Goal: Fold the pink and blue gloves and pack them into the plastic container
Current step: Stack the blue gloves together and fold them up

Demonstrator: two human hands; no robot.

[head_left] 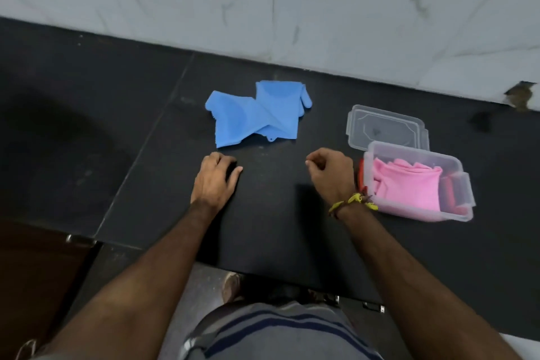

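The blue gloves (257,112) lie overlapped and partly folded on the black counter (146,126), just beyond my hands. The pink gloves (409,184) sit folded inside the clear plastic container (464,184) at the right. My left hand (214,177) rests on the counter below the blue gloves' left edge, fingers curled under, holding nothing. My right hand (331,171) hovers between the blue gloves and the container with its fingers curled in, and nothing shows in it.
The container's clear lid (385,127) lies flat just behind it. Something red (361,175) shows against the container's left wall. A white marble wall (292,9) backs the counter. The counter's front edge runs close to my body.
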